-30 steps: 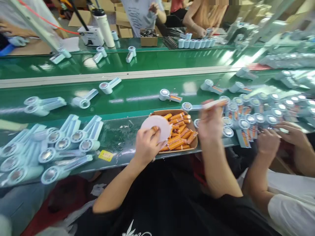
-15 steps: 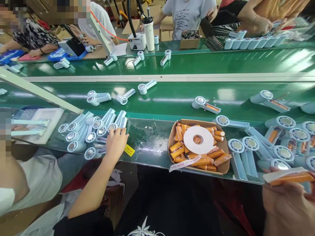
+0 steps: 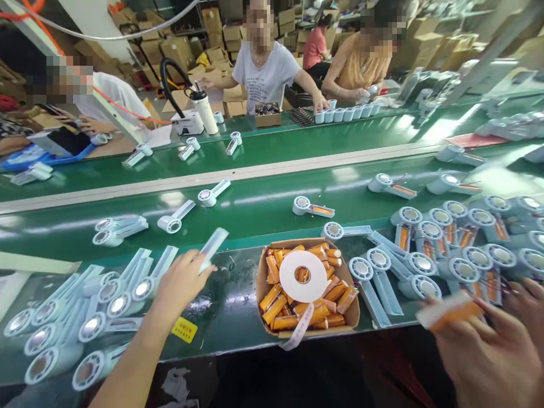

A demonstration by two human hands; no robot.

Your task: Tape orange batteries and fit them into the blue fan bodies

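Left hand (image 3: 182, 279) curls round a pale-blue fan casing (image 3: 215, 243), right hand (image 3: 488, 351) pinches an orange-wrapped battery (image 3: 457, 314); we judge the casing light, stiff, best held by its handle.

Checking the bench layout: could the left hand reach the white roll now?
Probably yes: the white roll lies uncovered atop the orange cylinders, though the left hand holds a blue housing.

Pale-blue housings (image 3: 372, 293): smooth plastic, slight sheen; their round discs (image 3: 360, 268): shiny, metallic-looking; orange cells (image 3: 272, 306): glossy film wrap; box (image 3: 261, 277): matt cardboard; tape roll (image 3: 289, 279): matt, paper-like; belt (image 3: 263, 211): smooth, glossy; counter (image 3: 229, 309): glossy, scuffed
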